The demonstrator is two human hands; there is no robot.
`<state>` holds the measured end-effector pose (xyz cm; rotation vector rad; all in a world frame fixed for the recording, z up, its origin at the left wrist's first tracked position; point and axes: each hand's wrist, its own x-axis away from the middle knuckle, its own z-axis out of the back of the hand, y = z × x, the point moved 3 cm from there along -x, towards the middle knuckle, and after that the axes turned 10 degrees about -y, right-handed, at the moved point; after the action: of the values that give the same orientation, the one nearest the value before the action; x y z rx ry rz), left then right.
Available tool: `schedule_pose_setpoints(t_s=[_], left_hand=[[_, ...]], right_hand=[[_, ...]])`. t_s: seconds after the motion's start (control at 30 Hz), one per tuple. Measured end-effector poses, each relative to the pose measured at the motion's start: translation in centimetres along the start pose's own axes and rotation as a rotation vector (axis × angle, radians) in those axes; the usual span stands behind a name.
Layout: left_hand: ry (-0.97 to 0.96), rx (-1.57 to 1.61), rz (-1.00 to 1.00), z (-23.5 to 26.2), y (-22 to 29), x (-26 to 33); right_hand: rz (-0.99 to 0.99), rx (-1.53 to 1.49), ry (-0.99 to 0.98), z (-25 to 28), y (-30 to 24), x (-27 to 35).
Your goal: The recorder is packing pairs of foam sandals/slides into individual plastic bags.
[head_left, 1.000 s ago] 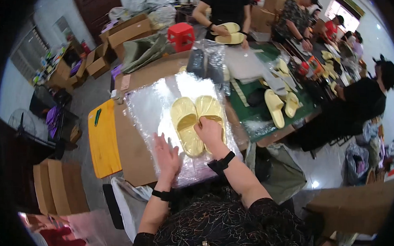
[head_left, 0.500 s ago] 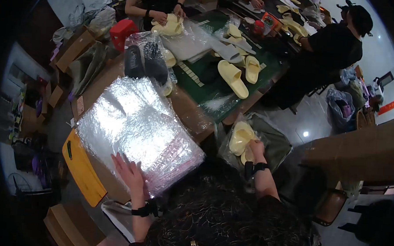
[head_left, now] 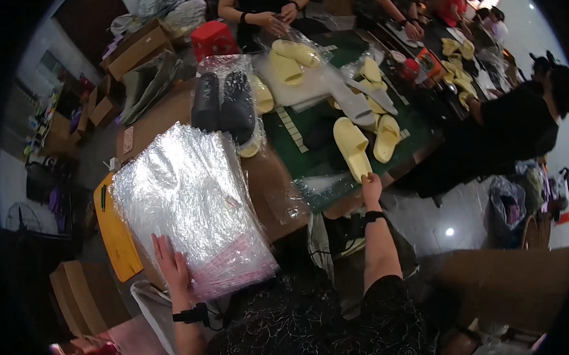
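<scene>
My left hand (head_left: pixel 172 263) rests with fingers stretched out on the near left edge of a stack of shiny clear plastic bags (head_left: pixel 188 192), pink along its near edge. My right hand (head_left: pixel 371 189) pinches the near end of a pale yellow slipper (head_left: pixel 351 145), which lies on the green mat (head_left: pixel 285 158). Just right of it is another yellow slipper (head_left: pixel 386 139). Behind the stack, a dark pair of slippers (head_left: pixel 224 108) lies on clear plastic.
Across the table a person's hands (head_left: pixel 280 22) are above bagged yellow slippers (head_left: pixel 288 60). Grey slippers (head_left: pixel 351 103) lie mid-mat. A red stool (head_left: pixel 213 41) stands at the far left, a yellow board (head_left: pixel 114 233) beside the stack. Another person in black (head_left: pixel 509 117) is at right.
My right hand has left the bagged yellow slippers below the table edge and moved up to a slipper on the mat. The far person has let go of the yellow slippers.
</scene>
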<state>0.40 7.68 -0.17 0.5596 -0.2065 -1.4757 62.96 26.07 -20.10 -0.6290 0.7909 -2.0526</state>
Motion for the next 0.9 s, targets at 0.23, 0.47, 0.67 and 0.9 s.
schedule_pose_setpoints(t_s=[0.23, 0.47, 0.67, 0.9], left_hand=[[-0.028, -0.063, 0.049, 0.2, 0.7, 0.0], [-0.054, -0.065, 0.085, 0.2, 1.4, -0.6], [-0.020, -0.031, 0.059, 0.3, 0.5, 0.0], [0.017, 0.058, 0.035, 0.3, 0.8, 0.0]], right_hand=[[-0.195, -0.662, -0.375, -4.9, -6.0, -8.1], [-0.193, -1.068, -0.108, -4.3, -6.4, -6.8], [-0.023, -1.021, -0.117, 2.7, -12.9, 0.1], [0.328, -1.100, -0.285, 11.3, -22.7, 9.3]])
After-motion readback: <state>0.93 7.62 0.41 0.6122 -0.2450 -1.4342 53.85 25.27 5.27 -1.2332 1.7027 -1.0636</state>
